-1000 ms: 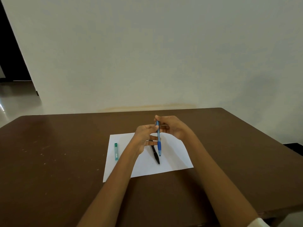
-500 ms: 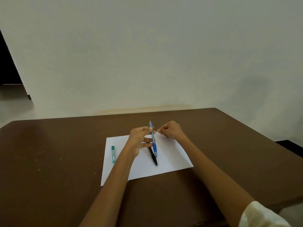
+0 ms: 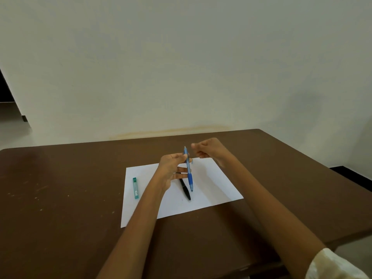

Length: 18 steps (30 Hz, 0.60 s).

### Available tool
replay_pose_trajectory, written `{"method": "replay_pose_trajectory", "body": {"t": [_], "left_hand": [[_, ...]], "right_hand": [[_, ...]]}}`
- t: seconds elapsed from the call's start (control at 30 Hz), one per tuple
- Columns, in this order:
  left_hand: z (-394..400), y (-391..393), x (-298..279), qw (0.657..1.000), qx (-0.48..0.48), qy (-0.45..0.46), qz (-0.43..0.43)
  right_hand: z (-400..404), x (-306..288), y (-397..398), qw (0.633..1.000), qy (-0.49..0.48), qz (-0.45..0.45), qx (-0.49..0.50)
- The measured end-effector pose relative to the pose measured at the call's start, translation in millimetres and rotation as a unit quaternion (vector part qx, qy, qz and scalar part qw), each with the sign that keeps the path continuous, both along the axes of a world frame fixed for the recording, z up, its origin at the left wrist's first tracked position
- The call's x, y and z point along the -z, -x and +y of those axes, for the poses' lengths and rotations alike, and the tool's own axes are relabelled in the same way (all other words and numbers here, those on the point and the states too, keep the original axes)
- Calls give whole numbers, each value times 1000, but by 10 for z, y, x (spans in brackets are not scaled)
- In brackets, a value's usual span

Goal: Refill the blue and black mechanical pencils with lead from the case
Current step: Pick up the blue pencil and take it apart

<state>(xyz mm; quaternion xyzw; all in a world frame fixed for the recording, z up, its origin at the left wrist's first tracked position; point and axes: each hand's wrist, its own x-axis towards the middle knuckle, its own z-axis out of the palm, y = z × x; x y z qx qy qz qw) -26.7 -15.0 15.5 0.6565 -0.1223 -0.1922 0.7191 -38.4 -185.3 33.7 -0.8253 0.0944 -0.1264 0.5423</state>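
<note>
- One plain pale wall (image 3: 181, 67) fills the upper half of the frame; a dark opening is cut off at the left edge.
- Below it, a brown table (image 3: 60, 208) spans the lower half, its near edge cut off by the bottom of the frame.
- A white sheet of paper (image 3: 217, 184) lies at the centre of the table, partly hidden by the person's left forearm.
- The left hand (image 3: 170, 168) is over the paper at frame centre, thumb and fingertips pinched on the blue pencil (image 3: 188, 172), with the lower fingers spread loosely behind the barrel.
- The right hand (image 3: 207, 148) is just to the right of the pencil's upper end and apart from it, fingers curled in with thumb and forefinger pinched together; whether anything is between them is too small to make out.
- A pale sleeve (image 3: 330, 264) is cut off at the lower right corner.
- The blue pencil stands nearly upright, tip pointing down toward the paper.
- The black pencil (image 3: 186, 190) lies on the paper below the left hand, its upper end hidden by the fingers.
- The green lead case (image 3: 136, 188) lies flat near the paper's left edge, well apart from both hands.
</note>
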Motion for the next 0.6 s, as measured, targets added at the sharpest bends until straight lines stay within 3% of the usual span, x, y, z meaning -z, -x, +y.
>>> {"method": "replay_pose_trajectory", "body": {"t": [0.13, 0.4, 0.6], "left_hand": [[-46, 11, 20, 999, 27, -17, -5], [-74, 24, 23, 999, 33, -38, -1], [-88, 10, 20, 998, 25, -50, 6]], "right_hand": [[84, -143, 120, 994, -61, 13, -86], [121, -250, 130, 992, -19, 92, -79], [161, -226, 120, 988, -48, 122, -78]]}}
